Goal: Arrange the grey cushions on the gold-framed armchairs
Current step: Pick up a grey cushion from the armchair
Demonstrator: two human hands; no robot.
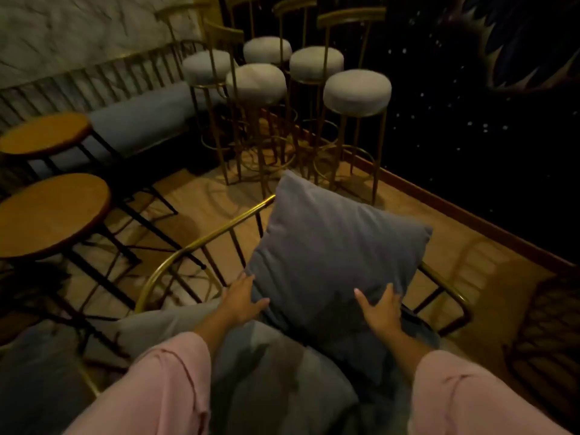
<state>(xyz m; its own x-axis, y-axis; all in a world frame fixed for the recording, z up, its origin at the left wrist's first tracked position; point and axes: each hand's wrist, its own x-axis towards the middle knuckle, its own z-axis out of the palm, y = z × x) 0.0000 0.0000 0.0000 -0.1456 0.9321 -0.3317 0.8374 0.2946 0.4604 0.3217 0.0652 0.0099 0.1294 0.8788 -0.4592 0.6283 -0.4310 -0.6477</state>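
Note:
A square grey cushion [332, 255] stands tilted against the curved back of a gold-framed armchair [201, 238]. My left hand [241, 298] grips its lower left corner. My right hand [381, 310] presses on its lower right edge, thumb raised against the fabric. Both arms wear pink sleeves. Below the cushion lies the chair's grey seat pad [266, 365], partly hidden by my arms. A second grey cushion or seat [34, 375] shows at the lower left.
Several gold bar stools with pale round seats [356, 91] crowd the floor behind the chair. Two round wooden stools [51, 213] stand on the left before a long grey bench [141, 120]. A dark wall runs along the right; a dark wire chair [546, 334] sits at lower right.

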